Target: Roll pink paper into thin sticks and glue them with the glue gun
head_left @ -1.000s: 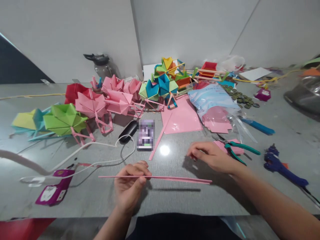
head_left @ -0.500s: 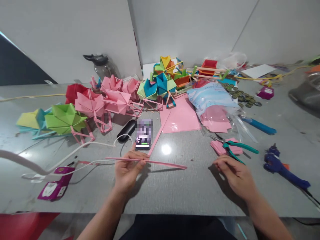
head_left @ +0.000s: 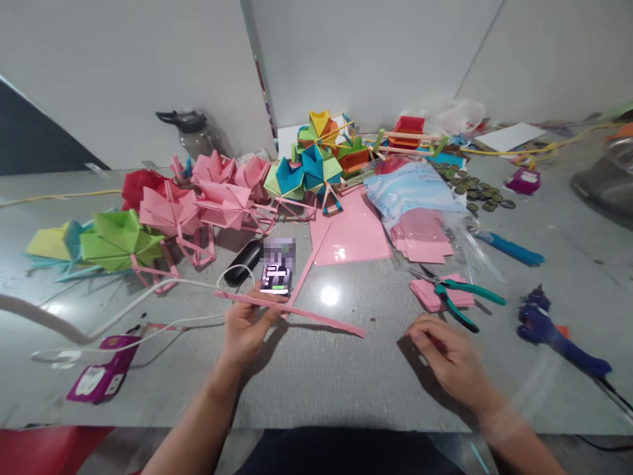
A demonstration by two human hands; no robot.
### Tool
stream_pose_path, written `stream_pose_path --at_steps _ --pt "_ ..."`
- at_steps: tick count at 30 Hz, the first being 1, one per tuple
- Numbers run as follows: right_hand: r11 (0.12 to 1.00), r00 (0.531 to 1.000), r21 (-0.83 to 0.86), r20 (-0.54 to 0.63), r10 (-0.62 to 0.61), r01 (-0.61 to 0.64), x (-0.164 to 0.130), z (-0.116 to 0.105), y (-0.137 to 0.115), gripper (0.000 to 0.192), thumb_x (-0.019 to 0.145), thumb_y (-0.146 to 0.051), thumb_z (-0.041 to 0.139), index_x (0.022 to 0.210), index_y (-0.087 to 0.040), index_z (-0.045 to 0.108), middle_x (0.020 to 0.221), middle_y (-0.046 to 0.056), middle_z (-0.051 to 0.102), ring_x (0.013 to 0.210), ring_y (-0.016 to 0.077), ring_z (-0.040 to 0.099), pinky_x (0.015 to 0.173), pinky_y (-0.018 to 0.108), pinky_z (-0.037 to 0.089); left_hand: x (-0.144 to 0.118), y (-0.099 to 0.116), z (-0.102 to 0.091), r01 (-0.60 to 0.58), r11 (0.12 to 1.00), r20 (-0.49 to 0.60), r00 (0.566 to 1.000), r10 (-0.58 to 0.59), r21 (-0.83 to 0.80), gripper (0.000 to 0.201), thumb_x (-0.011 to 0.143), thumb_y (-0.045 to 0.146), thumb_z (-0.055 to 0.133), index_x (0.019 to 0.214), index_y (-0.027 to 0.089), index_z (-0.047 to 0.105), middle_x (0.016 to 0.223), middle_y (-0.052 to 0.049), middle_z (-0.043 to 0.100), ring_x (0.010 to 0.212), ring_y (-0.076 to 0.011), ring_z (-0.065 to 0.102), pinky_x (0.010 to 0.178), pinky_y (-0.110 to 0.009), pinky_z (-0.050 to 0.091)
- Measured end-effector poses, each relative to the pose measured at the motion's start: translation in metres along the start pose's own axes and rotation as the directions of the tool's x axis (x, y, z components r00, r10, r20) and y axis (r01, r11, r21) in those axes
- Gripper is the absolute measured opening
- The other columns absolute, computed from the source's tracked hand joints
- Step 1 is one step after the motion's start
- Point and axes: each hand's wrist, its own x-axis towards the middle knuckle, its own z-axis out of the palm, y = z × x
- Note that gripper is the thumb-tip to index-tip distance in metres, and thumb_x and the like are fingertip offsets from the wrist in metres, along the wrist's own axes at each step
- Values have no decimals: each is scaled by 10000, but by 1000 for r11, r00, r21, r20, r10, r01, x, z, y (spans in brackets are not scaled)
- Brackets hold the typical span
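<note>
Pinching pink strip (head_left: 291,310) (seemingly paper).

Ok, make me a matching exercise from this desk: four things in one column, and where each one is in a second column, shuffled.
Things:
1. pink paper strip
2. green-handled pliers
3. blue glue gun
4. purple card

Places:
A. far right of the table, past the right hand
B. pinched in the left hand
C. near left, beside the white cable
D. lying on a small stack of pink paper squares

Pairs: 1-B, 2-D, 3-A, 4-C
</note>
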Motion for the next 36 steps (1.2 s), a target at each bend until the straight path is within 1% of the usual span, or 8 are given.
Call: stream_pose_path --at_steps 6,14,18,21,23,28,32,36 --pt "999 1000 26 -6 -18 18 0 0 -1 284 1060 -343 564 829 -240 692 777 29 697 699 188 655 658 309 516 -7 10 7 19 997 57 998 -14 -77 100 909 264 798 820 231 768 757 -60 792 722 -224 756 1062 -602 569" --pt "997 996 -26 59 74 -73 -3 2 0 255 1056 -401 560 928 -241 713 882 49 728 817 214 687 744 338 549 -34 31 12 -93 991 143 984 107 -101 66 895 173 785 916 235 779 746 -29 760 710 -188 713 893 -429 577" --pt "991 982 -114 163 92 -74 3 5 -4 233 1062 -387 530 1052 -239 710 993 69 754 919 230 710 838 379 569 -49 34 1 -34 982 58 997 45 -185 28 906 216 788 911 242 779 714 -30 731 681 -189 685 783 -402 574" --pt "979 971 -199 239 9 40 21 15 -18 262 1069 -325 489 1218 -224 679 1098 106 747 978 248 699 879 413 564 -58 31 -11 53 965 -4 998 -56 -256 83 896 288 808 846 242 761 649 -22 685 623 -178 639 703 -386 560" --pt "947 932 -261 352 -87 188 41 31 -32 337 1059 -270 488 1356 -208 635 1196 138 727 1067 275 673 932 439 544 -61 28 -17 87 960 -46 994 -103 -265 151 885 327 821 794 239 739 619 -12 664 594 -167 616 734 -411 563" --pt "778 740 -342 635 -222 527 102 94 -64 461 1065 -303 546 1523 -246 543 1331 147 679 1154 311 627 961 441 487 -63 27 -23 43 958 -77 995 -67 -283 182 874 362 838 789 243 729 601 7 653 572 -157 594 804 -441 539" --pt "702 695 -364 671 -257 611 133 131 -70 538 1054 -440 610 1562 -293 514 1286 136 698 1091 302 649 913 415 463 -65 26 -23 -2 962 -101 995 -26 -272 182 879 350 834 802 236 716 615 16 657 583 -152 599 872 -446 516" --pt "654 676 -378 679 -286 655 140 139 -67 539 1034 -541 618 1515 -302 570 1250 135 706 1053 304 648 878 412 460 -66 24 -23 -14 956 -36 999 4 -292 162 902 344 813 831 233 720 621 11 651 593 -153 598 842 -435 501"
